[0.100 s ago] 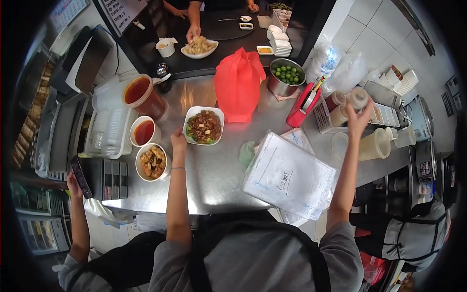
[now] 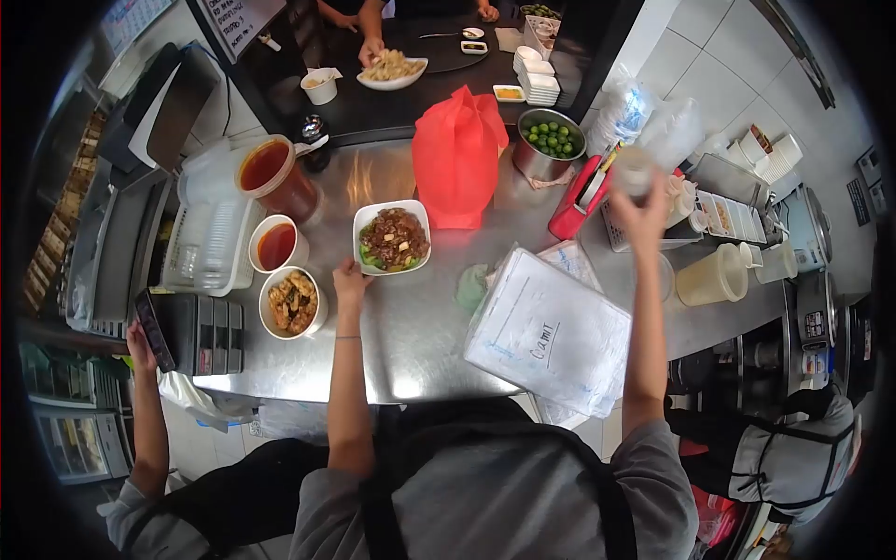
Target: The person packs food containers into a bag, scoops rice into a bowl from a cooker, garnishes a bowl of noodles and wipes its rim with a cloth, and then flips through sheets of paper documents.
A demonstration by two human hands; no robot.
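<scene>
My left hand (image 2: 349,284) grips the lower left edge of a square white bowl (image 2: 420,263), which holds browned meat, pale cubes and greens on the steel counter. My right hand (image 2: 642,217) is closed around a translucent plastic bottle (image 2: 634,170), lifted and blurred by motion. Beneath it are a red tape dispenser (image 2: 576,205) and a white basket (image 2: 616,231) of bottles. A red bag (image 2: 457,159) stands behind the bowl. Left of my left hand are a tub of fried pieces (image 2: 293,303) and a cup of red sauce (image 2: 277,247).
Plastic-covered papers (image 2: 551,331) lie at the front right, near a tall tub (image 2: 714,277). A pot of green limes (image 2: 541,168) stands behind. A co-worker's hand (image 2: 142,345) holds a phone at left. Across the counter, another person's hand (image 2: 371,51) touches a food bowl (image 2: 392,84).
My right hand has moved left with the bottle, from above the basket toward the tape dispenser. My left hand remains at the bowl. Across the counter, the other food bowl has shifted slightly.
</scene>
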